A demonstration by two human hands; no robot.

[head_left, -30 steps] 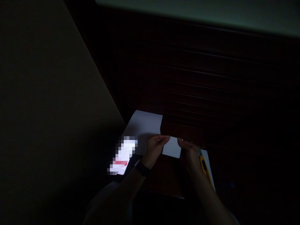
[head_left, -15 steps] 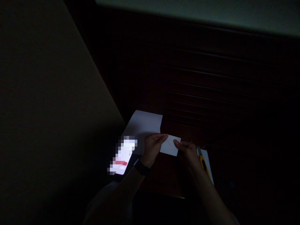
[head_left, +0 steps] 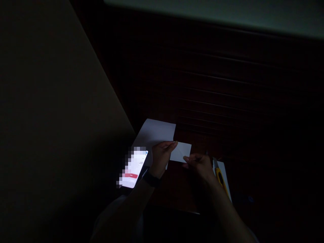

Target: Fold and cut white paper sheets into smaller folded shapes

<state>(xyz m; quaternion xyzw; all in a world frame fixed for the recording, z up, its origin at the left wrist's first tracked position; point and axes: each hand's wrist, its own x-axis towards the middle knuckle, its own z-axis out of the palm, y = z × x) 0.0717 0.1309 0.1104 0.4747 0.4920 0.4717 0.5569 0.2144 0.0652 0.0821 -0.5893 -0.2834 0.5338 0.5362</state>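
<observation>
The scene is very dark. A small white piece of paper (head_left: 181,152) is held up between both hands above a dark wooden table (head_left: 182,189). My left hand (head_left: 160,157) grips its left edge with thumb and fingers pinched; a dark watch sits on that wrist. My right hand (head_left: 198,165) pinches the paper's lower right corner. A larger white sheet (head_left: 155,135) lies on the table just behind my left hand.
A lit phone (head_left: 133,167) lies to the left of my left wrist. A yellow utility knife (head_left: 219,175) rests on another white sheet (head_left: 225,179) at my right forearm. A pale wall fills the left; dark slatted wood lies beyond.
The small paper has shifted left and slightly up, and looks narrower. My right hand slid from its top right corner down to its lower right corner. The left hand rose a little.
</observation>
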